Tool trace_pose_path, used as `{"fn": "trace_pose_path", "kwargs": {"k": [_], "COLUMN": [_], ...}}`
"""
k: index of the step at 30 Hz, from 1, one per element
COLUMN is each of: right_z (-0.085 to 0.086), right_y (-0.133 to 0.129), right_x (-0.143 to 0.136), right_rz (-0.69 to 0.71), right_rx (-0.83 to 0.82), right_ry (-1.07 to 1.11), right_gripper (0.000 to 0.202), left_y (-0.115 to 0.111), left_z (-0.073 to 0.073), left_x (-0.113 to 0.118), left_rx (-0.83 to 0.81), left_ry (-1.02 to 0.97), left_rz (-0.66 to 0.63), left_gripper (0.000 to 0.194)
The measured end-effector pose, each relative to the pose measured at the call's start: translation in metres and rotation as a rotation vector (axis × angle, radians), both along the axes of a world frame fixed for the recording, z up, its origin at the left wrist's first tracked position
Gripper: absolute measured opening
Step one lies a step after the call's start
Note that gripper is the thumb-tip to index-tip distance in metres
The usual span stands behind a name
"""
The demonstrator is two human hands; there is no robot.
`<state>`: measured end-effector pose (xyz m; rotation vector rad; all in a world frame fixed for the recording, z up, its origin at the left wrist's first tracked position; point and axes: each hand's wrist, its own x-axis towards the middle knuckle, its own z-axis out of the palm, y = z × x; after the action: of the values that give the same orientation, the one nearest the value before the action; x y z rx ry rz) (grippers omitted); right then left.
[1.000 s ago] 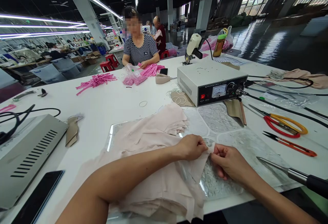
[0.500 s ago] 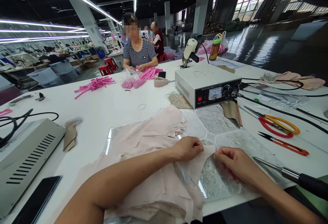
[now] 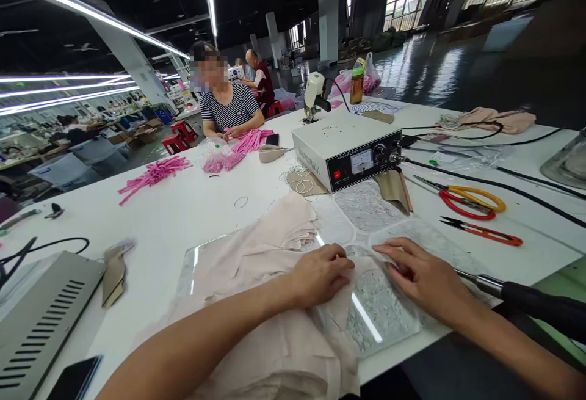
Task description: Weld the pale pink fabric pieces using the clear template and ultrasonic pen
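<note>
Layers of pale pink fabric (image 3: 270,253) lie over a clear glassy plate (image 3: 384,308) at the table's near edge. My left hand (image 3: 323,272) rests on the fabric near its right end, fingers bent and pressed around the cloth edge. Just right of that edge is my right hand (image 3: 412,269), its fingers apart over the plate, with nothing seen between them. Beside my right wrist lies a pen-like tool with a metal tip and black handle (image 3: 540,308).
A control box (image 3: 348,149) with a red switch stands behind the plate. Red-and-yellow scissors (image 3: 471,200) and orange snips (image 3: 483,231) lie at right. Another grey box (image 3: 46,320) is at left. Across the table (image 3: 183,217), a person handles pink strips (image 3: 251,141).
The view has turned, so the scene sits further left. My right hand has opened and let go of the fabric corner. My left hand's fingers have shifted on the cloth.
</note>
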<state>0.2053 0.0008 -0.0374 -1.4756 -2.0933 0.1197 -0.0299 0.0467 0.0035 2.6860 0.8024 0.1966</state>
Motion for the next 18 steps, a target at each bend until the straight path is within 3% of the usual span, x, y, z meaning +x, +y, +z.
{"fn": "trace_pose_path", "kwargs": {"k": [5,12,18], "right_z": [-0.005,-0.006,-0.004], "right_y": [-0.008,-0.008,-0.008], "right_x": [0.004,0.004,0.002], "right_rz": [0.17,0.134,0.12], "right_rx": [0.255,0.296,0.324], "right_ry": [-0.16,-0.136,-0.09], "right_gripper": [0.029,0.028,0.028], "left_y": [0.012,0.024,0.035], "left_z": [-0.002,-0.001,-0.003], "left_x": [-0.005,-0.003,-0.003], "left_rx": [0.235,0.399,0.394], "left_ry": [0.073,0.126,0.14], "left_rz": [-0.205,-0.417,-0.494], "left_gripper": [0.03,0.035,0.038]}}
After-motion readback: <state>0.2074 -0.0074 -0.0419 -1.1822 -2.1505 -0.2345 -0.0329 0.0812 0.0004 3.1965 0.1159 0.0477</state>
